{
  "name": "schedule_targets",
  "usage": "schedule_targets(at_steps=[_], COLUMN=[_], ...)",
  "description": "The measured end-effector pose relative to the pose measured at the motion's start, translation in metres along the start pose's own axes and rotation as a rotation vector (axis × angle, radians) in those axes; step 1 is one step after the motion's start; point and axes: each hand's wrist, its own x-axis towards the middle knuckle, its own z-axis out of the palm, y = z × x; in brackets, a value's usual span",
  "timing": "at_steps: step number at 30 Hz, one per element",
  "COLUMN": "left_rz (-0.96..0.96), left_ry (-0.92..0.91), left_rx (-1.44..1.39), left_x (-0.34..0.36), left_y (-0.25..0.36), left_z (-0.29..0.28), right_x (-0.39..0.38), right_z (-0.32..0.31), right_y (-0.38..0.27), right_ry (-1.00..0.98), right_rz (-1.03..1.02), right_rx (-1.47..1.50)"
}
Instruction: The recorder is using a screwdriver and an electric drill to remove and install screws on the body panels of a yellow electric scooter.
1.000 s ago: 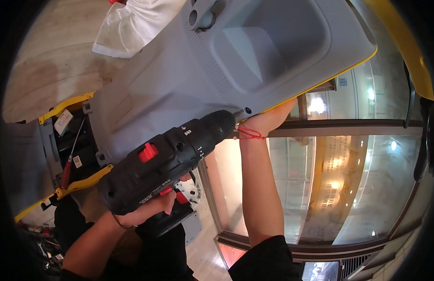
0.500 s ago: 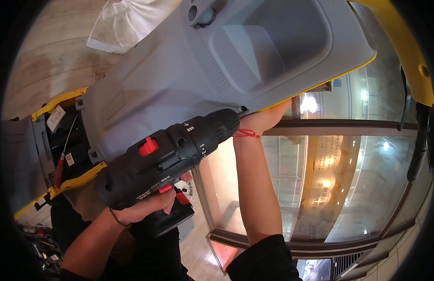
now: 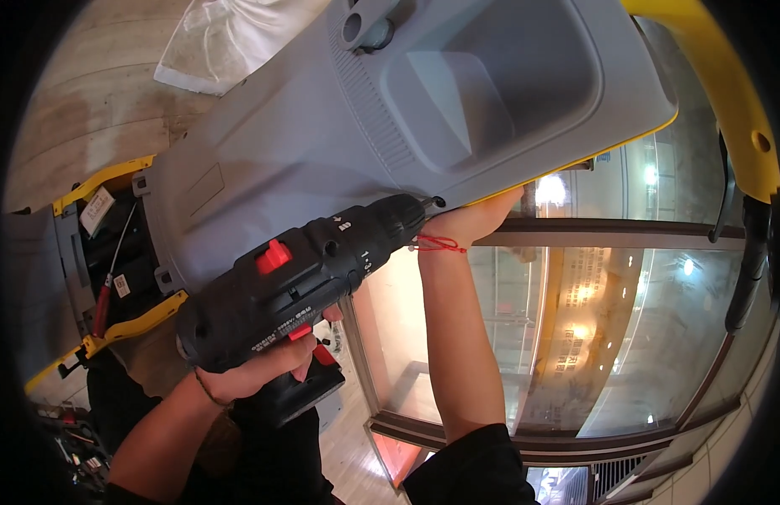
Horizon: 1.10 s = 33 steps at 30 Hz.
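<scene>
My left hand [image 3: 268, 368] is wrapped round the grip of a black cordless drill [image 3: 310, 265] with red switches. The drill slants up to the right, and its short bit [image 3: 429, 204] points at a dark hole [image 3: 439, 202] near the yellow-trimmed edge of a big grey plastic cover [image 3: 272, 160]. Whether the bit touches the hole's rim I cannot tell. Just beyond the chuck, my right hand [image 3: 478, 217], with a red string at its wrist, reaches under that same edge. Its fingers are hidden by the cover.
At the left, an open bay with yellow rails [image 3: 125, 172] holds a red-handled screwdriver [image 3: 103, 307]. A translucent plastic sheet [image 3: 221, 42] lies on the floor at the top. Glass panels in brown frames [image 3: 617, 231] stand at the right, near a curved yellow part [image 3: 735, 93].
The drill has drawn back slightly to the lower left, so more of the bit and the hole show. My right hand stays under the cover's edge.
</scene>
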Motion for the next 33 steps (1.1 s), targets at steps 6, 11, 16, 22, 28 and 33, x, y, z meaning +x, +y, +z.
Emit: schedule_targets(at_steps=[6,11,16,22,28,33], left_rz=[0.008,0.035,-0.014,-0.17,-0.354,-0.403], left_ry=[0.024,0.032,0.047,0.052,0.155,0.176], left_rx=[-0.052,-0.075,-0.128,-0.114,-0.313,-0.27], left_x=[0.002,0.002,0.002,0.001,-0.005,-0.007], left_y=[0.001,0.003,0.017,0.045,0.062,0.076], left_z=[0.003,0.003,0.004,0.009,0.028,0.044], right_x=[0.0,-0.001,-0.001,-0.001,-0.002,-0.003], right_z=[0.001,0.002,0.001,-0.001,-0.001,0.002], right_y=[-0.004,-0.005,-0.003,-0.002,-0.003,-0.007], right_ry=[-0.016,-0.01,-0.011,-0.033,-0.003,0.023], right_rz=[-0.011,-0.048,-0.051,-0.132,-0.019,0.034], right_rx=[0.02,-0.007,-0.013,-0.11,-0.019,-0.027])
